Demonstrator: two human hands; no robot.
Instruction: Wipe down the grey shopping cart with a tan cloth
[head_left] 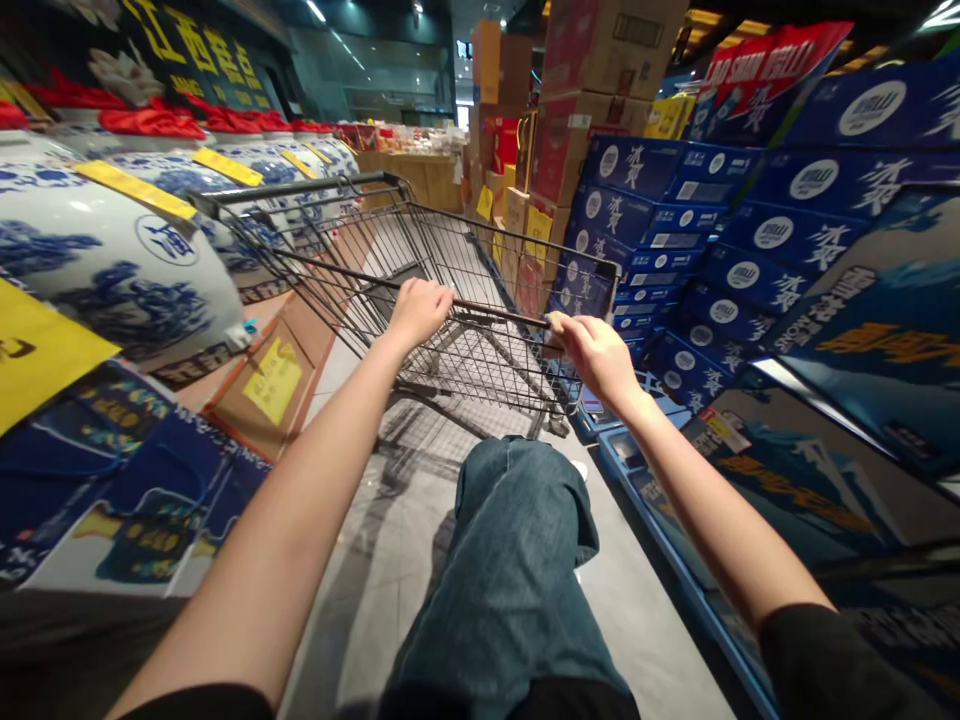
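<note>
A wire shopping cart (480, 360) stands across the aisle in front of me, turned at an angle. No goods show in its basket. My left hand (420, 312) is closed over the dark top rail near the middle of the cart's near side. Farther right, my right hand (596, 355) wraps round the same rail close to the basket's right corner. The palm sides of both hands are hidden. Below the cart, my bent knee (517, 500) in blue jeans reaches toward its lower frame.
Large blue-and-white porcelain jars (112, 260) with red cloth tops line the left. Patterned blue gift boxes (135, 490) stand nearer. Stacked blue cartons (750, 270) on blue pallets (675, 560) border the right. Tall cardboard boxes (592, 60) rise ahead. Tiled floor (405, 560) runs between.
</note>
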